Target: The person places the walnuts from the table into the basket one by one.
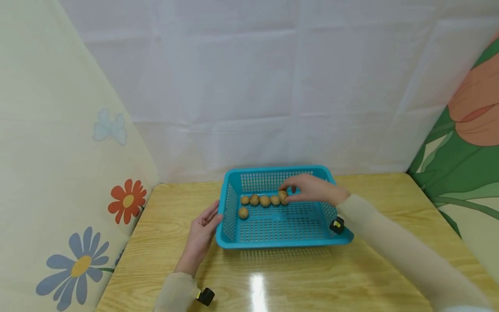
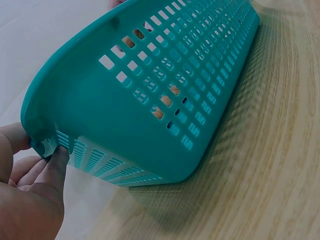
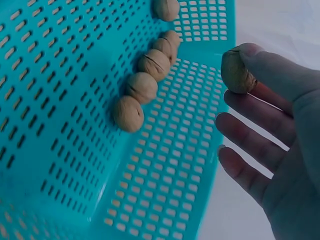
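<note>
A blue-green plastic basket [image 1: 284, 246] with slotted walls stands on the table. My left hand [image 1: 200, 236] grips its left rim; the left wrist view shows the thumb and fingers [image 2: 52, 172] on either side of the basket's end [image 2: 110, 95]. Inside, several walnuts [image 1: 264, 200] form a row along the back, and one walnut [image 1: 243, 212] lies in front of the row's left end. Over the row's right end, my right hand [image 1: 312, 189] pinches a walnut [image 3: 237, 70] between thumb and index finger, the other fingers spread apart. Row walnuts [image 3: 142, 87] rest on the basket floor.
The wooden table [image 1: 175, 203] extends around the basket on both sides and in front. A white cloth [image 1: 234, 86] hangs right behind it. Flower-printed panels [image 1: 78, 173] flank the table left and right.
</note>
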Demonstrator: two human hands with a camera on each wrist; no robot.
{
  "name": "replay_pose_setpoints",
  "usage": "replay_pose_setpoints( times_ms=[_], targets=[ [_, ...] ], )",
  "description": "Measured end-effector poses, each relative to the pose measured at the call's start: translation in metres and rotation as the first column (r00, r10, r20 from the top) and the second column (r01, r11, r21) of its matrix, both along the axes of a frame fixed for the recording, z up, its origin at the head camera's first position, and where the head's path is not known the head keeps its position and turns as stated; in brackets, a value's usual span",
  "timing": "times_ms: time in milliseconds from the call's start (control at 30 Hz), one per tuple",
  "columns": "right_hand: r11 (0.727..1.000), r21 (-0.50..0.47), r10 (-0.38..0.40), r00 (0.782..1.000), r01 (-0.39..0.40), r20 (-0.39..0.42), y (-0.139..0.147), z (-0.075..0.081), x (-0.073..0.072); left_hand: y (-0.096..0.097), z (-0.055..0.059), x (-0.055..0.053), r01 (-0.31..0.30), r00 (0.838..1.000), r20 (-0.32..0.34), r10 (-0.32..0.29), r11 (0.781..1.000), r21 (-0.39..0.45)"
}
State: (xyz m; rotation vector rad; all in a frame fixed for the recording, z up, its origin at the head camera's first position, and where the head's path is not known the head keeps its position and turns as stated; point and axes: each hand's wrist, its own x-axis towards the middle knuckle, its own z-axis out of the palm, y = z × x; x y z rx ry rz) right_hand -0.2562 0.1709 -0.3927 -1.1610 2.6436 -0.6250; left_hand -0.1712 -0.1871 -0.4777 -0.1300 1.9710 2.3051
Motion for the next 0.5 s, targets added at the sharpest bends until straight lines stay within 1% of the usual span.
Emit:
replay_pose_setpoints(
  times_ms=[133,300,500],
  targets=[
    [1.000,0.021,0.009,1.000,-0.010,0.023,-0.017,-0.008,-0.006,0.000,0.000,0.000,0.001,1.000,-0.006,-0.001,1.000,-0.008],
    [0.999,0.031,0.031,0.998,-0.033,0.060,-0.039,-0.019,-0.011,0.000,0.001,0.002,0.004,1.000,-0.030,-0.006,0.999,-0.040],
    [0.999,0.027,0.037,0.995,-0.040,0.091,-0.061,-0.037,-0.017,0.001,0.002,0.004,-0.001,0.999,-0.032,0.000,1.000,-0.013]
  ],
)
